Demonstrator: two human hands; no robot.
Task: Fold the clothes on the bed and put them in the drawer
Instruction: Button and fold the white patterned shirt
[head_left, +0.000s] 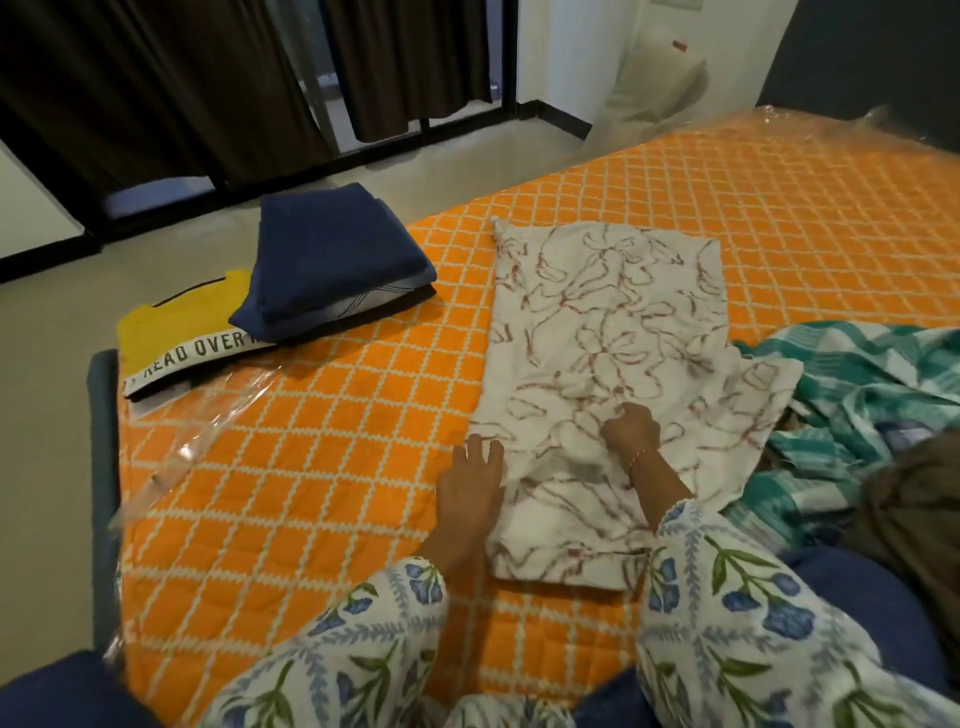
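Under both hands (470, 486) (631, 431) lies the printed garment (608, 332).

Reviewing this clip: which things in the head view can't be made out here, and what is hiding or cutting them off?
- Yellow shirt: its printed wording is partly covered by the navy folded stack.
- Right hand: its fingers curl into the white patterned garment, so the fingertips are hidden.
- Green checked cloth: cut off by the right edge.
- Brown garment: also cut off at the right edge.
- Drawer: not in view.
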